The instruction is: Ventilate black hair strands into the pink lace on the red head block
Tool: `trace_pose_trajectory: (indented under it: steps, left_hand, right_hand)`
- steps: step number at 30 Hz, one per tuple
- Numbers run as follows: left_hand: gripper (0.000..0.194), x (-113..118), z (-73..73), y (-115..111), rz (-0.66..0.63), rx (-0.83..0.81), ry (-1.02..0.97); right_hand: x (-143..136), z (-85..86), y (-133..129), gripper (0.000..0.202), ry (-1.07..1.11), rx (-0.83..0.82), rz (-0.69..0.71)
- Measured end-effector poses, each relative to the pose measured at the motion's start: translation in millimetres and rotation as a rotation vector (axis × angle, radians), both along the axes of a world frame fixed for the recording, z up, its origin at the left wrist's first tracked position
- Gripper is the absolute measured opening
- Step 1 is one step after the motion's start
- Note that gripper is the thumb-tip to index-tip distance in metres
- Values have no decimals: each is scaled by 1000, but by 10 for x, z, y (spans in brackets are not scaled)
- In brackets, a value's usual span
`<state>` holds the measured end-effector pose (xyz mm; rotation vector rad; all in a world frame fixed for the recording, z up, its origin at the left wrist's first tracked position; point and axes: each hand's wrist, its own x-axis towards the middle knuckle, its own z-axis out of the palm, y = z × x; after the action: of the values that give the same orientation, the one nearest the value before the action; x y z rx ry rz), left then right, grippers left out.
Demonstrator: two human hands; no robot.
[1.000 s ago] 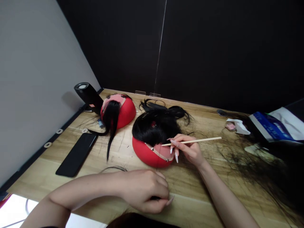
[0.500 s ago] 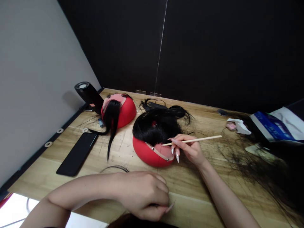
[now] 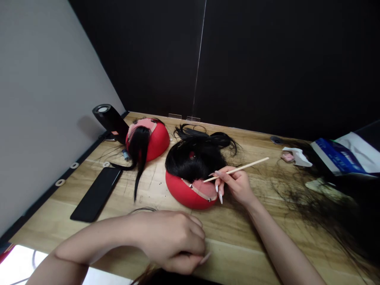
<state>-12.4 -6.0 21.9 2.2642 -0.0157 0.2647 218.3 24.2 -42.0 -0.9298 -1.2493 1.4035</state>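
A big black wall (image 3: 237, 63) stands at 12 o'clock, with a thin white line (image 3: 200, 49) down it. A grey wall (image 3: 49, 63) is at 10, a streaky wooden table (image 3: 237, 247) at 6, a bright white patch (image 3: 19, 265) at 8.

Soft light, faint shadow on gray wall (image 3: 44, 79), lower-left glare

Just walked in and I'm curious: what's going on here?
A person's right hand holds a thin pale stick, its tip at the pink patch on the nearer red dome, which black hair partly covers. The left hand is curled nearby; whether it holds anything is unclear. A second red dome sits farther back.
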Motion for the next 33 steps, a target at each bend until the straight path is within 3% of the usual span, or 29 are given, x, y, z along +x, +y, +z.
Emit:
trace_pose_trajectory:
  steps: [8, 18, 28, 33]
  left_hand:
    - [34, 7, 16, 28, 9, 18, 19]
    - [34, -1, -20, 11, 5, 24, 16]
    - [30, 36, -90, 38, 14, 49, -9]
    - [27, 65, -128, 26, 4, 158, -2]
  right_hand:
    - [-57, 40, 26, 44, -39, -50, -82]
    - [-129, 86, 8, 47, -56, -63, -188]
    - [-93, 51, 8, 49, -21, -88, -177]
    - [-95, 122, 11, 52, -72, -60, -186]
